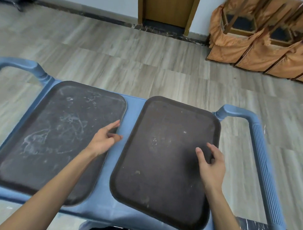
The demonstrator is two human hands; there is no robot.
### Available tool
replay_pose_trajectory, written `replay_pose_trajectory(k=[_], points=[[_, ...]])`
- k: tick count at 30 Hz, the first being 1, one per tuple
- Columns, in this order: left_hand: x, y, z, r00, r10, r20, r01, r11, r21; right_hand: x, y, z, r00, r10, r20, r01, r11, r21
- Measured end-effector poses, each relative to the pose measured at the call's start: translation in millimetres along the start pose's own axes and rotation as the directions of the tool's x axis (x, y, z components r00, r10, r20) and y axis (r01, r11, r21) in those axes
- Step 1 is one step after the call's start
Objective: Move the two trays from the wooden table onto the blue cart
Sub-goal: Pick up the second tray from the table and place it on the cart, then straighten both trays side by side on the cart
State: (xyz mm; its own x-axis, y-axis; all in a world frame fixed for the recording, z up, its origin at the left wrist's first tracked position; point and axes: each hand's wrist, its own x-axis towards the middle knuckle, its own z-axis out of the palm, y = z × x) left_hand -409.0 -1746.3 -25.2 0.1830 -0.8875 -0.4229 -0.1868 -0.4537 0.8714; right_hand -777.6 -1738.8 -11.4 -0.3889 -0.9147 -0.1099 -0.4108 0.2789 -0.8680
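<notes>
Starting at nine o'clock, I see the left tray (pixel 48 138) lying flat on the blue cart (pixel 133 107), its long axis running from about seven o'clock to one o'clock, scuffed with pale marks. My left hand (pixel 104 140) hangs over that tray's right edge, fingers loosely curled and spread, gripping nothing; I cannot tell whether the fingertips brush the rim.

Toward three o'clock, the right tray (pixel 162 167) also sits on the cart, its long axis from six to twelve o'clock, turned slightly against its neighbour. A strip of blue deck shows between them, so they lie apart. Its near corner looks to overhang the cart's front edge at five o'clock. My right hand (pixel 210 165) hovers above its right rim, fingers open, holding nothing.

I judge both trays delivered. If anything remains, it is nudging the right tray toward twelve o'clock, and the right hand is the nearer one.
</notes>
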Motion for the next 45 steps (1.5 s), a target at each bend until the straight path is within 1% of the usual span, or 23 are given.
replay_pose_trajectory(k=[2,6,9,12,15,18,20,23,24,26,28,31,33,35,39,43,45], points=[[-4.8,1.8,-21.5,1.000,0.014,0.011,-0.014,0.999,-0.051,-12.3,-16.9,20.4,0.998,-0.069,0.012,0.069,0.996,-0.064],[-12.7,1.2,-75.7,0.999,0.037,0.037,-0.032,0.991,-0.133,-42.2,-45.1,70.1,0.987,-0.152,0.047,0.155,0.986,-0.055],[-13.2,-4.8,-128.0,0.997,0.044,0.057,-0.037,0.992,-0.124,-70.5,-62.6,117.2,0.969,-0.206,0.140,0.209,0.978,-0.008],[-7.1,-17.3,-183.1,0.999,0.053,0.010,-0.052,0.995,-0.079,-96.5,-78.2,166.6,0.949,-0.235,0.210,0.227,0.972,0.062],[3.8,-32.9,-231.7,0.995,0.082,-0.064,-0.078,0.994,0.071,-113.1,-91.7,211.8,0.937,-0.226,0.265,0.213,0.974,0.075],[13.8,-50.8,-267.0,0.986,0.133,-0.100,-0.100,0.955,0.279,-125.8,-100.9,244.3,0.949,-0.172,0.263,0.174,0.985,0.014],[17.5,-62.4,-281.0,0.981,0.184,-0.056,-0.144,0.896,0.421,-131.1,-104.5,258.1,0.958,-0.113,0.265,0.137,0.988,-0.073],[20.9,-77.8,-287.5,0.967,0.242,0.082,-0.240,0.749,0.618,-140.3,-104.9,270.6,0.961,-0.077,0.265,0.128,0.975,-0.184],[21.4,-81.5,-287.8,0.964,0.245,0.101,-0.249,0.710,0.659,-143.3,-104.7,273.5,0.963,-0.070,0.260,0.127,0.970,-0.208],[20.8,-87.6,-286.5,0.963,0.255,0.090,-0.244,0.677,0.695,-147.4,-104.1,276.7,0.972,-0.038,0.231,0.096,0.965,-0.245],[18.6,-92.3,-284.7,0.961,0.276,0.007,-0.205,0.694,0.690,-147.6,-101.8,277.2,0.983,-0.001,0.185,0.053,0.959,-0.279],[13.2,-93.3,-284.8,0.945,0.274,-0.180,-0.084,0.734,0.673,-143.2,-97.3,275.8,0.983,0.056,0.175,0.004,0.947,-0.323],[10.9,-91.8,-287.4,0.932,0.250,-0.261,-0.021,0.758,0.652,-141.0,-96.5,275.2,0.975,0.117,0.189,-0.052,0.946,-0.318],[11.2,-91.5,-292.7,0.925,0.214,-0.313,0.021,0.795,0.606,-139.8,-96.0,275.2,0.972,0.152,0.177,-0.091,0.945,-0.313],[16.6,-93.9,-304.0,0.936,0.108,-0.334,0.080,0.860,0.504,-138.8,-91.0,276.3,0.962,0.217,0.167,-0.166,0.947,-0.274],[24.7,-89.1,-316.3,0.943,-0.046,-0.330,0.160,0.931,0.328,-130.4,-87.4,274.7,0.925,0.350,0.149,-0.332,0.934,-0.132],[23.0,-90.6,-322.4,0.944,-0.083,-0.319,0.177,0.943,0.281,-127.1,-85.4,274.2,0.909,0.387,0.155,-0.379,0.922,-0.077]])
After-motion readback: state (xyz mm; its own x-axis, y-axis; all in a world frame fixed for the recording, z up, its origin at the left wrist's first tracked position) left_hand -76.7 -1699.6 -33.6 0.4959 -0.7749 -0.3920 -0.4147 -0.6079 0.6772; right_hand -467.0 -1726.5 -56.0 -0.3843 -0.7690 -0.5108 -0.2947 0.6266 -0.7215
